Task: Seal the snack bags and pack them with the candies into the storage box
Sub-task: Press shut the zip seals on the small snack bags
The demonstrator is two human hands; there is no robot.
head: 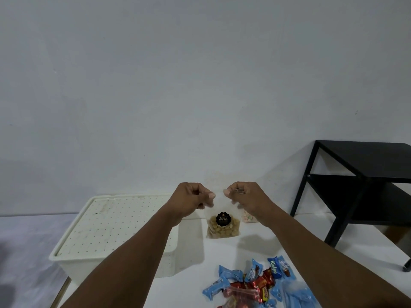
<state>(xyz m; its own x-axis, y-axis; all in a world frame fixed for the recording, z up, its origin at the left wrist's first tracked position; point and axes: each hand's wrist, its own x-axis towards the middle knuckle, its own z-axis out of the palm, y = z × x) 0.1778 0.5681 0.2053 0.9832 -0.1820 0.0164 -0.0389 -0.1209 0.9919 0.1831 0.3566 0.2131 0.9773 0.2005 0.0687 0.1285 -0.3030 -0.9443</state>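
Two hands logged, both raised over the middle of the desk (pixel 195 270), a white surface. Entries taken left to right.

At the desk's left edge: storage box (pixel 106 230), white, lid on, lid dotted with rows of small holes.

Just right of the box's far right corner: left hand (pixel 191 201), fingers curled in, thumb and forefinger pinching the top left corner of the snack bag (pixel 223 227).

Snack bag: clear, held upright between the two hands. Lower part filled with pale brown pieces, upper part flat and see-through. Round black label with gold lettering on the front. Cannot tell whether its base rests on the desk or hangs just above it.

Right hand (pixel 246 196): fingers likewise curled, thumb and forefinger pinching the bag's top right corner. Level with the left hand, a short gap between the two thumbs.

Behind the right wrist, toward the desk's far edge: second snack bag (pixel 250 216), small, clear, pale pastel pieces inside, largely hidden by the wrist.

At the desk's near edge, right of middle: candies (pixel 255 281) in a loose heap, blue wrappers and red wrappers mixed, one blue wrapper reading "Kalpa". Clear plastic pouch (pixel 242 293) with a red strip lying across the heap's near side.

Off the desk's right edge: black shelf unit (pixel 367 165), two levels, standing against the white wall (pixel 200 85).
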